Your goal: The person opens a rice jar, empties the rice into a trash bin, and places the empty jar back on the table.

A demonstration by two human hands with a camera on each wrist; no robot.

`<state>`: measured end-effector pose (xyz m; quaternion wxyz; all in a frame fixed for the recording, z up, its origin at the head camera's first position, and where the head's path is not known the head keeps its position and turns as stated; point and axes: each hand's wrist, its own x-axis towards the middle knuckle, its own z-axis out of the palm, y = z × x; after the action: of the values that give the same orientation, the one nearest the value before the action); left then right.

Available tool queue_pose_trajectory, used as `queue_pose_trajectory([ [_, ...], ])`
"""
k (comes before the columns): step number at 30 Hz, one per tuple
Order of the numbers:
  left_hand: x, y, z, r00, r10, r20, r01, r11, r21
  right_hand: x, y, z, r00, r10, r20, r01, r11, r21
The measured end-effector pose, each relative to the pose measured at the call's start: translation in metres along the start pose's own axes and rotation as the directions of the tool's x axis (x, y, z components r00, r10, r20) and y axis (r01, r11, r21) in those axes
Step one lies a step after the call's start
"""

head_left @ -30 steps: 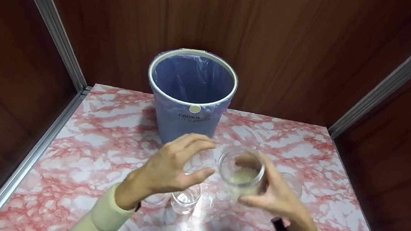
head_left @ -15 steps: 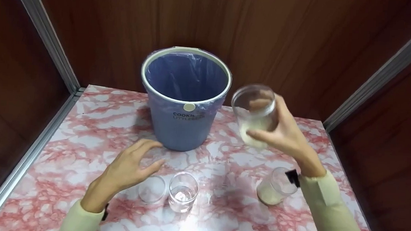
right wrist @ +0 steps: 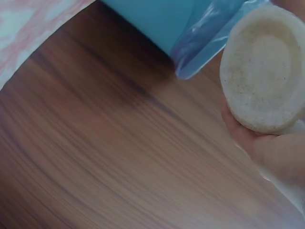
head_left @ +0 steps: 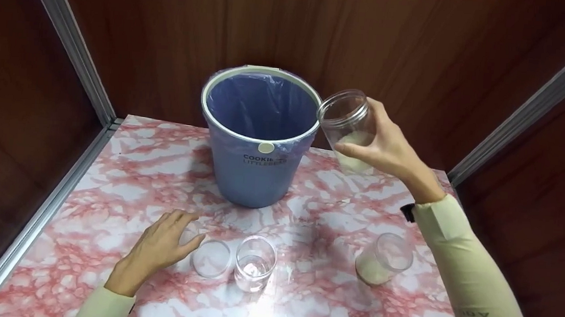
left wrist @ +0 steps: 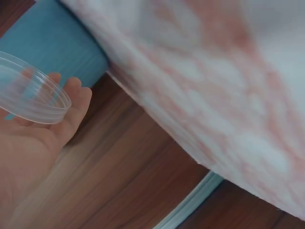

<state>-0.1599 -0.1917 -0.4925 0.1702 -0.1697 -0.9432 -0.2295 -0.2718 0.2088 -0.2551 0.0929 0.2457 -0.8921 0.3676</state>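
My right hand (head_left: pixel 392 148) grips a clear jar (head_left: pixel 352 159), tilted with its open mouth by the right rim of the blue bin (head_left: pixel 252 176). Pale, cream-coloured contents sit low in the jar; the right wrist view shows its base (right wrist: pixel 264 71). Over the table at the left, my left hand (head_left: pixel 159 241) holds a clear round lid (left wrist: pixel 38 113) between thumb and fingers. That lid is only faint in the head view. Beside this hand, another clear lid (head_left: pixel 211 258) lies on the table, next to an upright open jar (head_left: pixel 254 269) that seems to hold clear liquid.
Another clear jar (head_left: pixel 379 267) with pale contents stands at the right of the marbled table (head_left: pixel 164 171). A clear plastic bag (head_left: pixel 267 91) lines the bin. Wooden walls (head_left: pixel 392 52) enclose the back and sides.
My right hand has carried its jar up and forward from the middle of the table to the bin's rim. Left hand and lid have drawn back toward the left, away from that jar.
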Motion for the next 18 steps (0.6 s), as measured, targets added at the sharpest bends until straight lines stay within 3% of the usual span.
queue_pose_trajectory([
  [5,-0.007,-0.012,0.011,0.999,0.032,0.011,-0.033,0.999,0.039,0.018,0.01,0.0,0.999,-0.009,0.045,0.011,1.0,-0.024],
  [10,-0.016,-0.024,0.014,0.998,0.039,0.042,-0.041,0.998,0.049,0.035,0.005,0.004,0.989,-0.081,0.121,0.094,0.99,-0.107],
  [14,-0.023,-0.03,0.017,0.996,0.029,0.079,-0.035,0.997,0.074,0.044,-0.001,0.004,0.978,-0.139,0.156,0.179,0.943,-0.28],
  [18,-0.026,-0.035,0.019,0.996,0.032,0.084,-0.039,0.996,0.081,0.052,-0.008,0.006,0.976,-0.136,0.171,0.197,0.886,-0.42],
])
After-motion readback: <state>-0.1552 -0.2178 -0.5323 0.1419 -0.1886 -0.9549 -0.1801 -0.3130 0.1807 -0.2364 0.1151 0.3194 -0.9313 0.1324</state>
